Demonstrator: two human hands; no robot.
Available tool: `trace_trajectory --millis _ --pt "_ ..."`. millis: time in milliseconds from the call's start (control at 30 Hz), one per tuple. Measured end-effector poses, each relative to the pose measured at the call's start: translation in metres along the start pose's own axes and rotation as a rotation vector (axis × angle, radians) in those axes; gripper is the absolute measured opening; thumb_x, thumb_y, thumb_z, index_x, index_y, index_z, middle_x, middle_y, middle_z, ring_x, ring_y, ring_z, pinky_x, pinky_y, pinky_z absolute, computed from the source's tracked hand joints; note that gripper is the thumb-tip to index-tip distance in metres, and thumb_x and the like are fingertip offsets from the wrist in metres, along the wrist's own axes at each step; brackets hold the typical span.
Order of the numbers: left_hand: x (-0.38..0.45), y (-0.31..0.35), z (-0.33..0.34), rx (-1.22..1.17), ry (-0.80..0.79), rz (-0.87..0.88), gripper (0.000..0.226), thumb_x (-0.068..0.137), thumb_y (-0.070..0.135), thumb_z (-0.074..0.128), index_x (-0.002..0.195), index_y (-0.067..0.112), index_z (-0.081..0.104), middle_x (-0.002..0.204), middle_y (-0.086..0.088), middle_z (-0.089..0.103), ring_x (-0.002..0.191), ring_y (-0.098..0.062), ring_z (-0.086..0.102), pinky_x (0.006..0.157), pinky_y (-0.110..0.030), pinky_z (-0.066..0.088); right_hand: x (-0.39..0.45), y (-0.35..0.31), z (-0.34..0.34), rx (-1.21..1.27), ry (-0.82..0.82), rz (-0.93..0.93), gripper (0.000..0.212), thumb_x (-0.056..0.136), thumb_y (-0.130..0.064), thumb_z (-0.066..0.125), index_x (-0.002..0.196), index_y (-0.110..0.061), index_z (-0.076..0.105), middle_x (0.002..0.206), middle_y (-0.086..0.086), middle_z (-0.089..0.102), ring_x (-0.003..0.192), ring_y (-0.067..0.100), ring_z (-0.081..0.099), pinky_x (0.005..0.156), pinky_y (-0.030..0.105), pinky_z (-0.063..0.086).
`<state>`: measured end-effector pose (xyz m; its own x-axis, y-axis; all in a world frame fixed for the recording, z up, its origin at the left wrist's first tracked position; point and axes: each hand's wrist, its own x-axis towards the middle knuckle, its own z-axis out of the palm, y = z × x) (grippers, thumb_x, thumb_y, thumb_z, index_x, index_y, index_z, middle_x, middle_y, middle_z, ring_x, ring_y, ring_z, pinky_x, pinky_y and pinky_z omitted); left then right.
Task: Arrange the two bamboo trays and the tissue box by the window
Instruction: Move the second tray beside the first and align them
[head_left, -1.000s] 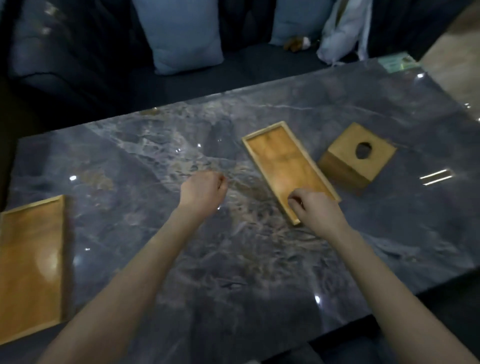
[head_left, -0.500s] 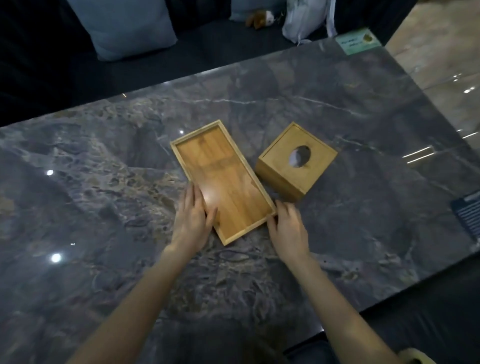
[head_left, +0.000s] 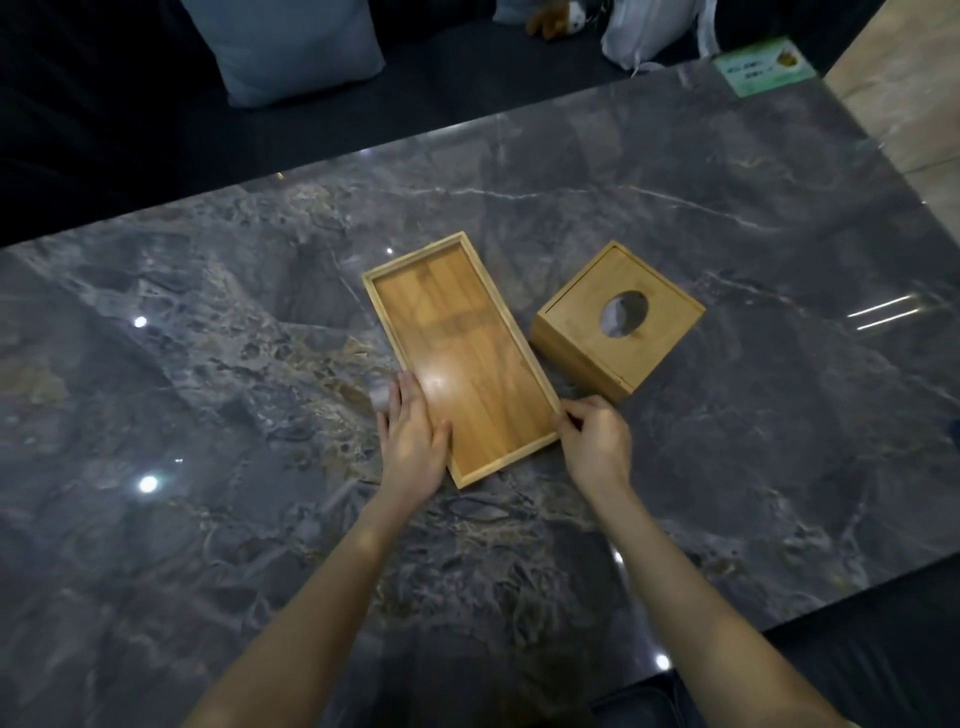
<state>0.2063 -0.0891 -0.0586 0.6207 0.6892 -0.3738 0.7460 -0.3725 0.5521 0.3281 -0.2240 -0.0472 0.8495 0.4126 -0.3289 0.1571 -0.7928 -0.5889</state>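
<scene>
One bamboo tray (head_left: 460, 353) lies empty on the dark marble table (head_left: 208, 364), its long side running diagonally away from me. My left hand (head_left: 413, 441) rests flat on its near left edge, thumb inside the rim. At the tray's near right corner, my right hand (head_left: 597, 441) pinches the rim. A square bamboo tissue box (head_left: 618, 317) with a round hole in its top stands just right of the tray, apart from both hands. The second tray is out of view.
Beyond the table's far edge is a dark sofa with a grey cushion (head_left: 291, 47), a small plush toy (head_left: 556, 15) and a white bag (head_left: 649, 31). A green card (head_left: 763, 67) lies at the far right corner. Beige floor (head_left: 909, 104) shows at right.
The view swung right, so the second tray at the left dropped out of sight. My left hand moved onto the tray's left edge; my right hand shifted to its near right corner.
</scene>
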Motion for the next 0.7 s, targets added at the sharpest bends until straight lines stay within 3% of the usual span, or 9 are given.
trace_trajectory --millis 133,233,333,433,533,633,700 --pt "-0.001 -0.001 -0.005 -0.123 -0.001 0.016 0.068 0.093 0.010 0.039 0.144 0.005 -0.005 0.158 -0.011 -0.002 0.145 -0.024 -0.005 0.118 -0.042 -0.001 -0.009 -0.004 -0.004 0.052 -0.003 0.003 0.027 0.088 -0.014 0.055 0.112 -0.007 0.065 0.114 0.013 0.066 0.103 0.028 0.060 0.083 0.028 0.043" --pt "-0.004 -0.002 -0.011 -0.271 -0.007 0.037 0.067 0.092 0.005 0.039 0.145 0.007 -0.002 0.158 -0.011 -0.001 0.145 -0.021 -0.002 0.118 -0.032 0.003 -0.014 -0.009 -0.011 0.161 -0.022 0.017 0.024 0.087 -0.014 0.057 0.108 -0.009 0.067 0.110 0.010 0.070 0.103 0.025 0.062 0.085 0.028 0.044" --pt "-0.006 0.002 -0.019 -0.403 0.006 -0.003 0.069 0.091 0.002 0.044 0.145 0.009 0.002 0.156 -0.007 0.012 0.143 -0.019 0.015 0.118 -0.034 0.017 -0.015 -0.015 -0.019 0.258 -0.065 0.052 0.024 0.085 -0.013 0.060 0.106 -0.007 0.068 0.107 0.009 0.071 0.102 0.022 0.062 0.086 0.025 0.043" --pt "-0.008 0.012 -0.028 -0.727 0.010 -0.169 0.069 0.086 -0.005 0.050 0.144 0.011 0.016 0.132 -0.007 0.046 0.115 -0.017 0.047 0.096 -0.035 0.043 -0.010 -0.015 -0.024 0.343 -0.156 0.109 0.030 0.083 -0.012 0.062 0.112 -0.005 0.063 0.111 0.010 0.068 0.105 0.022 0.061 0.092 0.032 0.047" --pt "-0.010 0.009 -0.034 -0.918 -0.021 -0.280 0.052 0.083 -0.010 0.052 0.132 0.002 0.039 0.122 -0.013 0.057 0.100 -0.020 0.056 0.084 -0.034 0.048 -0.006 -0.018 -0.030 0.451 -0.273 0.193 0.040 0.083 -0.011 0.063 0.121 -0.004 0.055 0.118 0.011 0.062 0.107 0.024 0.059 0.097 0.040 0.048" --pt "-0.011 0.005 -0.043 -0.940 -0.054 -0.285 0.040 0.082 -0.009 0.053 0.121 0.000 0.050 0.101 -0.009 0.064 0.083 -0.017 0.061 0.069 -0.024 0.054 -0.005 -0.023 -0.036 0.537 -0.376 0.248 0.044 0.084 -0.007 0.061 0.126 -0.003 0.049 0.111 0.007 0.058 0.090 0.016 0.059 0.086 0.031 0.049" --pt "-0.013 0.004 -0.050 -0.980 -0.054 -0.281 0.039 0.082 -0.009 0.055 0.119 0.003 0.052 0.098 -0.005 0.064 0.083 -0.015 0.061 0.064 -0.016 0.056 -0.005 -0.025 -0.038 0.586 -0.405 0.259 0.044 0.083 -0.005 0.062 0.125 -0.002 0.050 0.110 0.010 0.059 0.089 0.017 0.061 0.083 0.030 0.049"
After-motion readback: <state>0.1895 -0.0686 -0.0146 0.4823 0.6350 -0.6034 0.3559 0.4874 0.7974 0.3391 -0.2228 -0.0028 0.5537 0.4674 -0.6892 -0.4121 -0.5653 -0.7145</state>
